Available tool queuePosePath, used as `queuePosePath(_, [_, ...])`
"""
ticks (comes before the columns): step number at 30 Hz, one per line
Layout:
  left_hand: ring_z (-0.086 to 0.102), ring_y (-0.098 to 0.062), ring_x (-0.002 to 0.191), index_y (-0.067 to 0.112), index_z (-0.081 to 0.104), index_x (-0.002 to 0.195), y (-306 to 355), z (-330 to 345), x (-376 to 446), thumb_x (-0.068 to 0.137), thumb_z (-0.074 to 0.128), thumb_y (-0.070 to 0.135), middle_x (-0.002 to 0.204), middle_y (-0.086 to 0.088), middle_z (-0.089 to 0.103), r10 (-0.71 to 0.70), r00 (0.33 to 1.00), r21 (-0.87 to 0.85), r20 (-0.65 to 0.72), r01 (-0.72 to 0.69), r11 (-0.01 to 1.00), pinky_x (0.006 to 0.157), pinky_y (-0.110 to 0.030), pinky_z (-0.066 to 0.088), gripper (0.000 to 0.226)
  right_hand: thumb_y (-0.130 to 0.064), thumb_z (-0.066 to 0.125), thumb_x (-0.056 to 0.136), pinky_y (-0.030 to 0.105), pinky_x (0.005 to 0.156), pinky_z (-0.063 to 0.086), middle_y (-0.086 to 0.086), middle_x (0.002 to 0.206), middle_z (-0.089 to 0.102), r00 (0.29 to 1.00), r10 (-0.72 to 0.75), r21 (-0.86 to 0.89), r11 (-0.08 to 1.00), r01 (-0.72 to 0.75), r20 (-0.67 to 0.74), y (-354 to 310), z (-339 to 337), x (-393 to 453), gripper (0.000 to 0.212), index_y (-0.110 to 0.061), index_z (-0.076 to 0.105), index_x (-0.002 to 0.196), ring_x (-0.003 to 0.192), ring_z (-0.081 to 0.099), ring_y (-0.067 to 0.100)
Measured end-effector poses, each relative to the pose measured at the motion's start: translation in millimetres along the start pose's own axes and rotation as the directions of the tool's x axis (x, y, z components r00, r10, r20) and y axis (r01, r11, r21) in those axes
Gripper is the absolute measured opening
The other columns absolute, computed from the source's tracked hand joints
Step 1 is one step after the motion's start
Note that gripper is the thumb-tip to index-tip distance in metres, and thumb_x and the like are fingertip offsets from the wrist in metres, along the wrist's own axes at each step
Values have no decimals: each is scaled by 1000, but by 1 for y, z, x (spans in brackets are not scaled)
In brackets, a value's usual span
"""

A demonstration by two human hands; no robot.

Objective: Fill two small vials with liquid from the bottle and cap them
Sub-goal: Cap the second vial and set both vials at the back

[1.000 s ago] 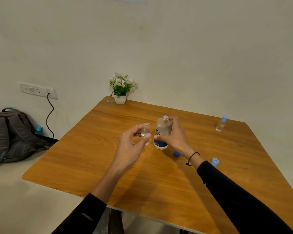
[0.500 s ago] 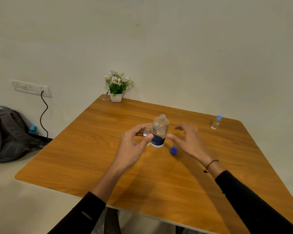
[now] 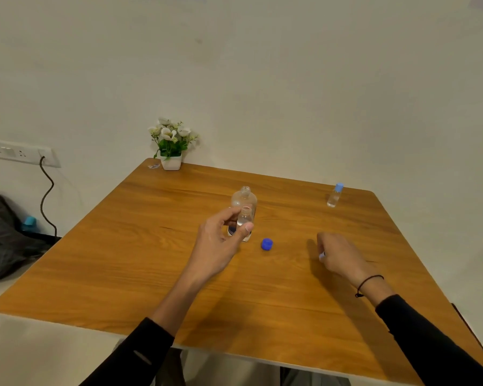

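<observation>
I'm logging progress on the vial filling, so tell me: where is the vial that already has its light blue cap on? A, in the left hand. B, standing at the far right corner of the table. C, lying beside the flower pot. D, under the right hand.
B: the capped vial stands upright near the table's far right corner, away from both hands.

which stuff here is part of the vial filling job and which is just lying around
Job: open bottle; uncapped vial in left hand; capped vial; dark blue cap; pale cap in right hand.

Lying about: flower pot; backpack; wall socket.
</observation>
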State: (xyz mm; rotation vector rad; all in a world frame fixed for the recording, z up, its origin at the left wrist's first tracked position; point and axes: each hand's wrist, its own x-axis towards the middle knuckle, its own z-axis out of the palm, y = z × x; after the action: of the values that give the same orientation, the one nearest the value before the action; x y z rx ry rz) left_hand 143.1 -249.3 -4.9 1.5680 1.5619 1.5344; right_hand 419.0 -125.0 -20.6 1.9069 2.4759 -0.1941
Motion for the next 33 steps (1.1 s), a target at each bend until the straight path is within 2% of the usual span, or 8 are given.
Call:
queuePosePath(4, [64, 7, 108, 20, 69, 140, 1, 6, -1, 99, 75, 26, 120, 12, 75, 12, 1000, 1, 19, -12, 1000, 92, -13, 54, 42, -15, 73, 95, 32, 65, 54, 0, 91, 66, 982, -123, 333, 928, 165, -145, -6, -22, -13, 13, -18, 60, 96, 80, 67, 20])
queuePosePath(7, [63, 15, 105, 19, 70, 139, 2, 11, 1, 99, 76, 24, 119, 14, 74, 23, 999, -16, 28, -23, 1000, 90, -8, 52, 41, -15, 66, 102, 34, 77, 64, 4, 103, 69, 946, -221, 644, 693, 324, -239, -22, -41, -26, 14, -19, 67, 116, 83, 78, 16])
queuePosePath(9, [63, 15, 101, 20, 71, 139, 4, 16, 2, 99, 76, 23, 119, 11, 75, 30, 999, -26, 28, -29, 999, 87, -8, 51, 41, -9, 64, 104, 34, 82, 65, 9, 111, 70, 925, -239, 781, 497, 379, -296, -38, -51, -30, 14, -14, 73, 113, 91, 79, 20])
queuePosePath(13, [66, 10, 101, 19, 73, 135, 5, 22, 2, 98, 78, 21, 117, 12, 77, 58, 998, -47, 30, -57, 997, 87, -9, 50, 38, -9, 74, 98, 32, 84, 65, 6, 108, 75, 891, -189, 838, 305, 453, -412, -67, -62, -34, 11, -13, 75, 107, 96, 80, 22])
queuePosePath(19, [70, 7, 101, 23, 75, 129, 6, 25, 2, 97, 79, 19, 110, 17, 78, 67, 997, -62, 41, -64, 996, 86, -8, 50, 33, -9, 88, 83, 24, 74, 57, -2, 96, 80, 825, -177, 758, 329, 563, -536, -92, -72, -32, 16, -14, 81, 96, 85, 74, 16])
queuePosePath(24, [70, -1, 107, 20, 74, 134, 5, 23, 3, 98, 78, 24, 117, 11, 78, 82, 993, -40, 86, -79, 996, 88, -13, 52, 37, -7, 86, 85, 36, 83, 64, 1, 97, 78, 816, -300, 686, 442, 578, -494, -93, -78, -33, 14, -11, 76, 95, 92, 76, 15])
queuePosePath(30, [72, -7, 106, 23, 76, 127, 6, 30, 3, 98, 78, 24, 111, 10, 79, 78, 991, -55, 113, -72, 996, 90, -20, 57, 29, -11, 79, 93, 17, 86, 57, -14, 109, 74, 763, -506, 491, 585, 646, -402, -88, -88, -35, 27, -22, 74, 118, 104, 70, 3])
queuePosePath(33, [72, -6, 104, 25, 77, 119, 6, 34, 4, 96, 80, 25, 106, 11, 78, 78, 991, -48, 111, -73, 996, 87, -19, 56, 22, -20, 79, 93, 31, 82, 58, -10, 100, 72, 737, -546, 337, 660, 671, -398, -88, -94, -36, 16, -19, 77, 109, 93, 67, 8])
